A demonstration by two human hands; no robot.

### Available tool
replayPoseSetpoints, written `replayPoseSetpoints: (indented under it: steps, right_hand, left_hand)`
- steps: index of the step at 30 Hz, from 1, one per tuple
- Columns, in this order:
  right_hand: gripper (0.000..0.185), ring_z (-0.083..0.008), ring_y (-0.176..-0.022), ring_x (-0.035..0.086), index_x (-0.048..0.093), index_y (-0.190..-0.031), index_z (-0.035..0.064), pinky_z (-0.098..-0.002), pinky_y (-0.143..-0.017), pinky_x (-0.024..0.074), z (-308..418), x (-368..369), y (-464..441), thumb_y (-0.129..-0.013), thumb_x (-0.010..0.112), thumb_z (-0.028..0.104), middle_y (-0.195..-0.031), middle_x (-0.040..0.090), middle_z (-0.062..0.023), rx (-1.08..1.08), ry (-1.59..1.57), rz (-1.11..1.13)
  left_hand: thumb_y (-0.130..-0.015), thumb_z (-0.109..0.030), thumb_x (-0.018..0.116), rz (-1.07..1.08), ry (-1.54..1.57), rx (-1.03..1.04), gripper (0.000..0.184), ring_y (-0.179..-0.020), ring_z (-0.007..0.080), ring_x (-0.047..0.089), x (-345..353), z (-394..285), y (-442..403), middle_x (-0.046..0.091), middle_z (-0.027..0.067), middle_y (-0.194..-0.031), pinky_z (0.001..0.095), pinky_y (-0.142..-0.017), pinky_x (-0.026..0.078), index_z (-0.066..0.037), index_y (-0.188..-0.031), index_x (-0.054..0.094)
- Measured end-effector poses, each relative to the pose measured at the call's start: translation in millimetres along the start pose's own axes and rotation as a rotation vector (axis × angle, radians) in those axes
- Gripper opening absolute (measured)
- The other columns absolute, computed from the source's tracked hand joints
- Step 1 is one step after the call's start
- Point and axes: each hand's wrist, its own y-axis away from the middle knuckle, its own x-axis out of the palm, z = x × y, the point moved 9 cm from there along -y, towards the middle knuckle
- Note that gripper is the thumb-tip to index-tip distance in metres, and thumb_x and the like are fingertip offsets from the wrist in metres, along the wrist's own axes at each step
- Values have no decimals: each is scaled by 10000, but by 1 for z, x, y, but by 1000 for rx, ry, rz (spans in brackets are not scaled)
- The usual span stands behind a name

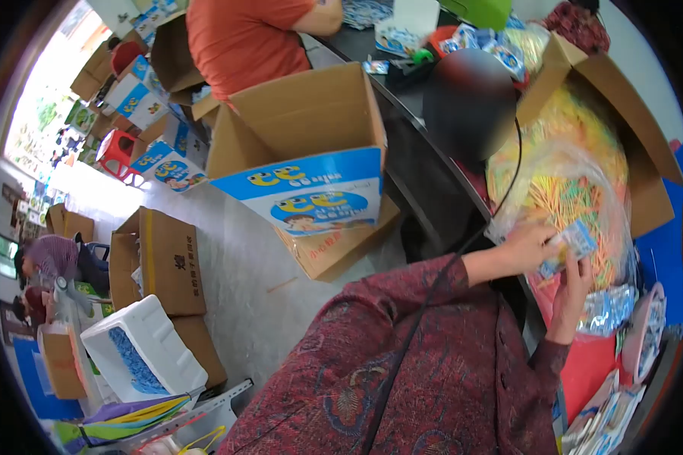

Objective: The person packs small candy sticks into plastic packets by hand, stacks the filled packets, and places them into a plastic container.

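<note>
My left hand [522,250] pinches a small blue and white packet [577,240] at its left edge. Just below it, my right hand [573,294] has its fingers closed on the lower side of the same packet. Both hands are over the near side of a clear plastic bag [615,186] full of thin orange, yellow and green sticks [561,199]. Shiny blue-white packets [611,309] lie to the right of my right hand.
A cardboard box [649,129] stands around the bag. At right is a basket of packets [645,334]. A blue-white carton [300,163] stands left of the black table [425,163]. A person in orange [243,42] is at the top; a dark cable crosses my front.
</note>
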Motion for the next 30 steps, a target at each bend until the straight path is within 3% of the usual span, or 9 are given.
replayPoseSetpoints:
  steps: [4, 8, 11, 16, 20, 27, 30]
  right_hand:
    - [284, -90, -916, 559, 567, -1165, 6, -234, -796, 434, -18, -7, -15, -888, 591, 63, -1060, 610, -31, -6, 8, -15]
    - [276, -94, -921, 564, 567, -1157, -1, -247, -813, 439, -24, 17, -13, -890, 589, 64, -1061, 612, -36, 51, -64, 46]
    - [279, -103, -930, 575, 567, -1157, 4, -246, -812, 450, -29, 25, -11, -889, 599, 74, -1061, 618, -40, 77, -61, 83]
    - [243, -98, -902, 579, 583, -1125, -6, -244, -805, 451, -36, 29, -7, -894, 594, 69, -1038, 624, -37, 143, -52, 65]
    - [214, -91, -860, 587, 608, -1092, -4, -229, -772, 461, -49, 15, -9, -896, 601, 81, -989, 638, -27, 183, -77, 62]
    - [195, -81, -843, 586, 629, -1060, 6, -225, -751, 466, -59, -6, -14, -892, 620, 104, -961, 644, -22, 174, -156, -8]
    - [198, -79, -849, 581, 630, -1059, 7, -229, -752, 466, -65, -7, -14, -892, 623, 113, -966, 641, -23, 182, -153, -1]
  left_hand:
    - [-799, -137, 617, 7, -61, 78, 155, -817, 335, 587, -3, 4, 3, 565, 180, -828, 422, -673, 452, 1, -843, 563]
    - [-801, -176, 602, -79, 128, 43, 193, -741, 368, 581, -18, 4, 7, 577, 210, -767, 434, -646, 443, 12, -823, 565]
    - [-804, -113, 606, 52, 88, -63, 172, -877, 337, 586, -17, 8, 13, 579, 173, -871, 398, -745, 462, 10, -914, 557]
    - [-793, -103, 623, 4, 33, -83, 171, -878, 335, 587, -18, 12, 14, 584, 168, -881, 403, -742, 462, 7, -913, 568]
    - [-785, -83, 638, -94, -70, 151, 159, -835, 316, 589, -15, -10, 10, 589, 157, -847, 397, -716, 462, 3, -905, 580]
    - [-812, -80, 639, -13, -13, -97, 128, -714, 272, 560, 4, 9, 5, 574, 131, -746, 344, -636, 446, 13, -874, 578]
    - [-822, -80, 632, -30, -35, -72, 116, -691, 266, 548, 10, 20, 7, 562, 126, -733, 342, -621, 437, 12, -847, 566]
